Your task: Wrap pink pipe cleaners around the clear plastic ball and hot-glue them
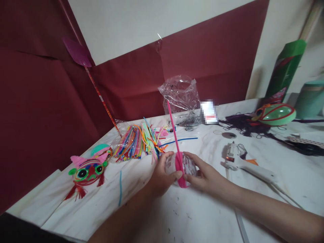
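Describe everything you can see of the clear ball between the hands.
The clear ball looks rounded and see-through, like plastic or glass, with pale glints. A bright pink band runs down its front, and a thin pink stem rises above it, leaning slightly left. The left hand holds its left side, the right hand its right. Whether it touches the white tabletop I cannot tell.

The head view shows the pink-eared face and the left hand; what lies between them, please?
In the head view, a light blue strip lies between the face and the left hand.
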A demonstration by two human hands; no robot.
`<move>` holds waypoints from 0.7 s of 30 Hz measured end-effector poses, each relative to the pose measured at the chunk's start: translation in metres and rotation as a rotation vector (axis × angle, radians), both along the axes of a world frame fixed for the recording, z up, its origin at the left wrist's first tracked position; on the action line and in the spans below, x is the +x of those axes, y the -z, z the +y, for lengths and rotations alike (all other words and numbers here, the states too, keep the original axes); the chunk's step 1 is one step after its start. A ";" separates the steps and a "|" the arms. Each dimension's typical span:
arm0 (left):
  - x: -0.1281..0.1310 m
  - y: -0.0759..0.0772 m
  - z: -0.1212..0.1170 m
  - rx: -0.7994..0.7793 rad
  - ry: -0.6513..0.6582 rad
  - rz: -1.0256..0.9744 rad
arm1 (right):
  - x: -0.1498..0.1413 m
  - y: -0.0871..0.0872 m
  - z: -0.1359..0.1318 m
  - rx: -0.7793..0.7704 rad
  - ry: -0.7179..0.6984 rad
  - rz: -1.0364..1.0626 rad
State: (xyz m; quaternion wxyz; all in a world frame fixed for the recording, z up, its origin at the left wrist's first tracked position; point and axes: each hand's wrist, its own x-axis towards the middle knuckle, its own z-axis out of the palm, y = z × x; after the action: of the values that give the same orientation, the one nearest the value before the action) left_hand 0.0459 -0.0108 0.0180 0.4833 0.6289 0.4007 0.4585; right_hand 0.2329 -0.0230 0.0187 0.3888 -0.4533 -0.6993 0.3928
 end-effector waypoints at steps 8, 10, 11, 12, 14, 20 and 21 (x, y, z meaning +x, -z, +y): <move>-0.001 0.001 0.002 -0.002 -0.006 -0.013 | 0.001 0.002 0.002 0.001 -0.023 0.020; 0.001 0.000 0.002 -0.019 -0.029 -0.014 | 0.001 0.004 0.002 0.003 -0.033 0.033; 0.001 0.000 0.002 -0.024 -0.037 -0.014 | 0.001 0.005 0.002 0.012 -0.036 0.037; 0.002 0.000 0.002 -0.027 -0.043 -0.014 | 0.001 0.006 0.002 0.029 -0.037 0.038; 0.002 0.000 0.002 -0.021 -0.036 -0.016 | 0.001 0.009 0.003 0.064 -0.039 0.028; 0.003 -0.001 0.002 -0.043 0.038 -0.065 | 0.002 0.009 0.002 0.106 -0.058 -0.004; 0.003 -0.002 0.002 -0.042 0.036 -0.069 | 0.002 0.008 0.001 0.095 -0.062 -0.004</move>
State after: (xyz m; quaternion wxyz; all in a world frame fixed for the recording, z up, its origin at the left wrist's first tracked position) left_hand 0.0486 -0.0090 0.0195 0.5183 0.6096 0.3820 0.4625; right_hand 0.2351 -0.0215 0.0103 0.3960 -0.4135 -0.7316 0.3701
